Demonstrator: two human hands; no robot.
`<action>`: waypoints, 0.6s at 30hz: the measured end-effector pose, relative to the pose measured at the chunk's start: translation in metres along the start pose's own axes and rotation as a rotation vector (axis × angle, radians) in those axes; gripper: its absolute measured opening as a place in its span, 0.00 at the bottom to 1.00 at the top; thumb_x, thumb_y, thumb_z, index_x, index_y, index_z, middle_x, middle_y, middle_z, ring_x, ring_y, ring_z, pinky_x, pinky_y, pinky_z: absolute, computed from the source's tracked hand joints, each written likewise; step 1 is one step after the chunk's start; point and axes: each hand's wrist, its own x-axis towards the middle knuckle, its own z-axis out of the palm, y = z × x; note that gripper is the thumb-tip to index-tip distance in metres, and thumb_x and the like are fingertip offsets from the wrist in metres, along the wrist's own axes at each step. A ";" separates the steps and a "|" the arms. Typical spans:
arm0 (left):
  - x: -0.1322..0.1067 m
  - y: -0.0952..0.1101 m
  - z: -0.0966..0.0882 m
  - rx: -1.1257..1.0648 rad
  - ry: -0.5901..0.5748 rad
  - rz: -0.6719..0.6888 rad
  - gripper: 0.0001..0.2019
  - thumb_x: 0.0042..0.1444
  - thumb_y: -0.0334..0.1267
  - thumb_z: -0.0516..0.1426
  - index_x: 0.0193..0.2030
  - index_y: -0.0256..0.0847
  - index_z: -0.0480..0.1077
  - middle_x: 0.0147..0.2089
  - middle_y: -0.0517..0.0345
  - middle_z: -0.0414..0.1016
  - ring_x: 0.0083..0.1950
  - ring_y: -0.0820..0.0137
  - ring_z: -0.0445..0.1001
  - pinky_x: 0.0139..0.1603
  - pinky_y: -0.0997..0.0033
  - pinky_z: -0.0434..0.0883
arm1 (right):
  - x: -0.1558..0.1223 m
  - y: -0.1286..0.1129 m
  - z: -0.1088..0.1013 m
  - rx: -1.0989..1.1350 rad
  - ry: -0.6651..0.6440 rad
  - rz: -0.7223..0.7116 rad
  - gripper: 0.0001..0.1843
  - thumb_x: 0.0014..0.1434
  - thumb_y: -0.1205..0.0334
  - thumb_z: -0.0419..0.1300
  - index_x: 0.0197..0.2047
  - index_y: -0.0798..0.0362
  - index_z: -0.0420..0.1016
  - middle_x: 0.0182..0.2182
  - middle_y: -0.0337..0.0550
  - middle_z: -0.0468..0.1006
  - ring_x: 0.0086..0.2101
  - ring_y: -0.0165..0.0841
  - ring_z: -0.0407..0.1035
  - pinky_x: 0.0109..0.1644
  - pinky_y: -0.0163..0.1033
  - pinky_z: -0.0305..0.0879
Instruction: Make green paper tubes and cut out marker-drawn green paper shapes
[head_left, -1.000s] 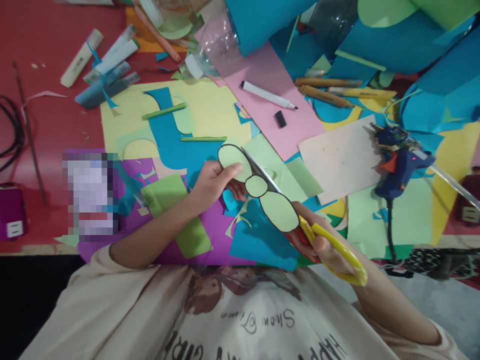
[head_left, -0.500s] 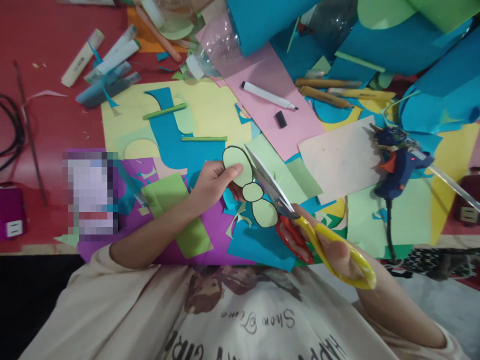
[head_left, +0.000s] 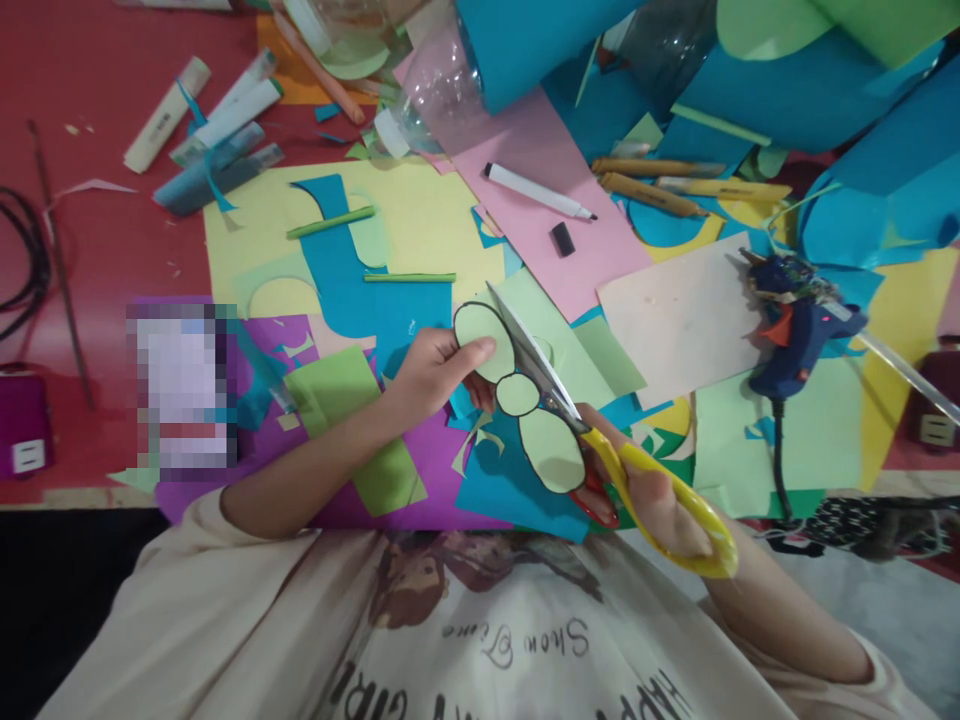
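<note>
My left hand (head_left: 431, 372) pinches a light green paper cutout (head_left: 551, 450) made of three rounded lobes with black outlines, thumb on its upper lobe. My right hand (head_left: 660, 500) grips yellow and red scissors (head_left: 570, 415) by the handles. The blades run along the right edge of the cutout near its small middle lobe. Both hands hover over a litter of coloured paper sheets and scraps.
A blue hot glue gun (head_left: 799, 325) with a black cord lies at the right. A white marker (head_left: 536, 190) and its black cap (head_left: 561, 238) rest on pink paper (head_left: 525, 150). Markers (head_left: 217, 120) lie upper left. Rolled blue paper (head_left: 525, 40) fills the top.
The scissors opened half a second ago and have closed in on the cutout again. My left hand shifted the cutout slightly right and down.
</note>
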 end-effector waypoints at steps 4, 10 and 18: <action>0.000 0.001 0.000 -0.004 -0.009 -0.013 0.18 0.54 0.46 0.57 0.18 0.36 0.73 0.17 0.55 0.75 0.18 0.72 0.73 0.18 0.75 0.69 | -0.003 -0.003 0.001 0.099 0.004 -0.001 0.38 0.43 0.19 0.49 0.44 0.41 0.62 0.18 0.32 0.57 0.17 0.28 0.45 0.18 0.35 0.44; 0.000 -0.001 0.000 -0.012 -0.008 -0.006 0.19 0.53 0.49 0.58 0.19 0.36 0.73 0.18 0.55 0.75 0.19 0.71 0.73 0.19 0.75 0.69 | -0.003 -0.005 0.001 0.095 0.008 -0.049 0.37 0.46 0.21 0.50 0.42 0.45 0.60 0.20 0.29 0.57 0.17 0.25 0.46 0.19 0.34 0.43; 0.001 -0.004 -0.001 -0.013 0.002 -0.018 0.21 0.51 0.53 0.59 0.19 0.37 0.72 0.19 0.56 0.76 0.19 0.71 0.74 0.18 0.75 0.70 | -0.003 -0.008 0.000 0.053 0.045 -0.012 0.37 0.43 0.19 0.50 0.37 0.45 0.58 0.18 0.29 0.56 0.17 0.26 0.46 0.20 0.36 0.40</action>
